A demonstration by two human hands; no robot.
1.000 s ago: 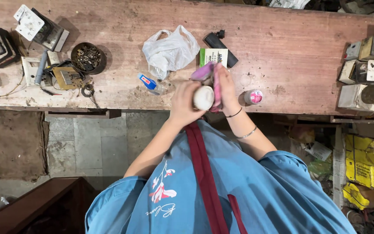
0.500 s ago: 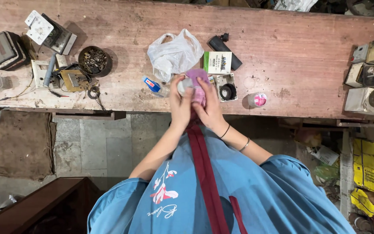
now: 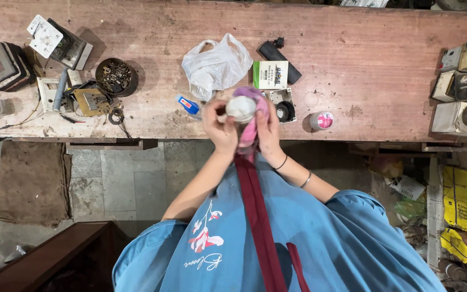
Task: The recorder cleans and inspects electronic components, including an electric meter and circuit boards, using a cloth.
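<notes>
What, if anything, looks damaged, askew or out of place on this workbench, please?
At the left end of the wooden bench, a dismantled switch plate, a bare circuit board and loose wires lie scattered and askew beside a bowl of small metal parts. A crumpled plastic bag lies loose behind the hands. Nothing looks spilled.

On the worn wooden bench (image 3: 385, 70): 1 crumpled white plastic bag (image 3: 215, 65) at 12 o'clock, 1 green-and-white small carton (image 3: 270, 74), 1 black cylindrical tube (image 3: 279, 55), 1 round dark bowl of metal bits (image 3: 115, 76) at 10 o'clock, and 1 small blue-capped glue tube (image 3: 188, 105).
</notes>
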